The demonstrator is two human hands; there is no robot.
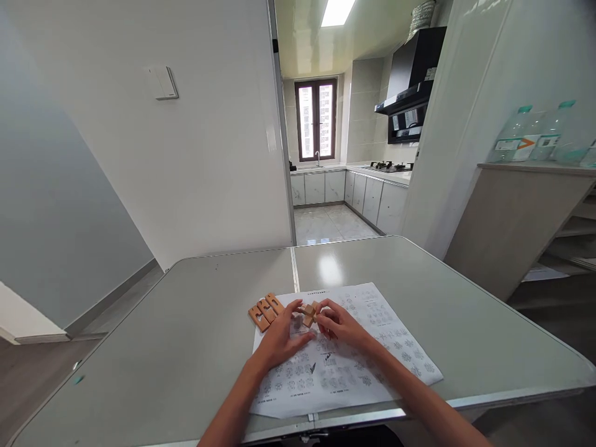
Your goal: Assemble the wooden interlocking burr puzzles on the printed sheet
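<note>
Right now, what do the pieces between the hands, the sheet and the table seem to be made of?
Pieces: probably wood, plain and smooth-looking, judging by the light-brown colour and squared edges.
Sheet: paper, matte white, thin and flat with grey print.
Table: glossy grey top, mirroring a bright light; glass or laminate, I can't tell which.

White wall [209, 155] left; kitchen [367, 112] beyond: pale tiled floor [328, 218], marbled cabinets [325, 187], dark-framed window [315, 120] (bright outside); ceiling light [338, 12] is on.
</note>
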